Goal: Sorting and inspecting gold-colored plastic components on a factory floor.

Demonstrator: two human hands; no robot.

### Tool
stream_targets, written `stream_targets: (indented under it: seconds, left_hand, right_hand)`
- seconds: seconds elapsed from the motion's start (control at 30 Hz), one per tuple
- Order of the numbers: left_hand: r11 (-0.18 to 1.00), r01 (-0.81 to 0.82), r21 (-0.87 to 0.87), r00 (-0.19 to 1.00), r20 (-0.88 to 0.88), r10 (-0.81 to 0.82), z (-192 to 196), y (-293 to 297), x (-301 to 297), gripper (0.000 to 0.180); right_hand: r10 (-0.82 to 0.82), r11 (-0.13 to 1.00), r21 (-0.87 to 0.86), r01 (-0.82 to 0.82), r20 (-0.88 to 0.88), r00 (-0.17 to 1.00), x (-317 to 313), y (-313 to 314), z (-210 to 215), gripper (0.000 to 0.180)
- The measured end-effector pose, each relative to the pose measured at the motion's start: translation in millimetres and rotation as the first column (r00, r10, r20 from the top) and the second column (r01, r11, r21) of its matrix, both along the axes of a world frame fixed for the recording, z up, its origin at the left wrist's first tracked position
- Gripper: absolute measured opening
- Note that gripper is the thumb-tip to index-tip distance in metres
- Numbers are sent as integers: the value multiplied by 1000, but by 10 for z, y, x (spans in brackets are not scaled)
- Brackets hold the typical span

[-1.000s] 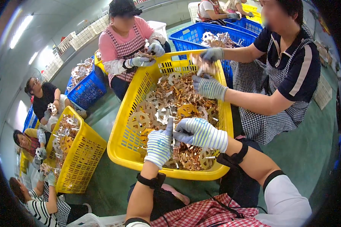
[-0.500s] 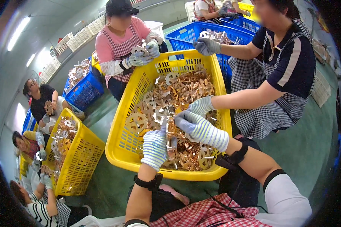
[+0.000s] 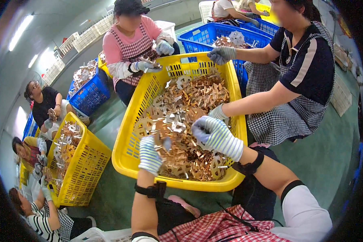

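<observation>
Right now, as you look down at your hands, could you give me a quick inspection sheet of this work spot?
Surface: green floor; no table seen.
Job's things: yellow crate heaped with copper-coloured metal parts.
Clutter: blue crate behind it, second yellow crate at left, both holding similar parts.
Hands: left hand and right hand, in striped gloves, over the heap; fingers curled on a part between them.
Cables: thin black cord across the lap.
Surroundings: several other gloved people sorting around the crates.
</observation>
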State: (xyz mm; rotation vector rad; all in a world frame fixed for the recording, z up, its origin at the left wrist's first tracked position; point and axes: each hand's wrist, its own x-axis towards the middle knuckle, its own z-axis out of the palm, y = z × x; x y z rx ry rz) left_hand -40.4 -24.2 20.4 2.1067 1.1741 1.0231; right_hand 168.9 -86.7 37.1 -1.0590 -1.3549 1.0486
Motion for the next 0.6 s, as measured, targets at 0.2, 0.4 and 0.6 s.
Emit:
stream_targets:
  seconds: [0.2,0.4,0.6]
  left_hand:
    - [930,215,298,802,-597,6,-162,52,-28,33]
    - [843,366,395,793,-606,-60,-31,-70,139,54]
    - [880,320,350,747,-664,-7,-73,25,189,29]
  right_hand:
    - [26,946,-312,-84,-184,983,4,12,164,26]
    - [5,980,-201,-8,-14,1000,65,149,-1,28]
    - [-228,973,76,220,493,840,56,150,-34,26]
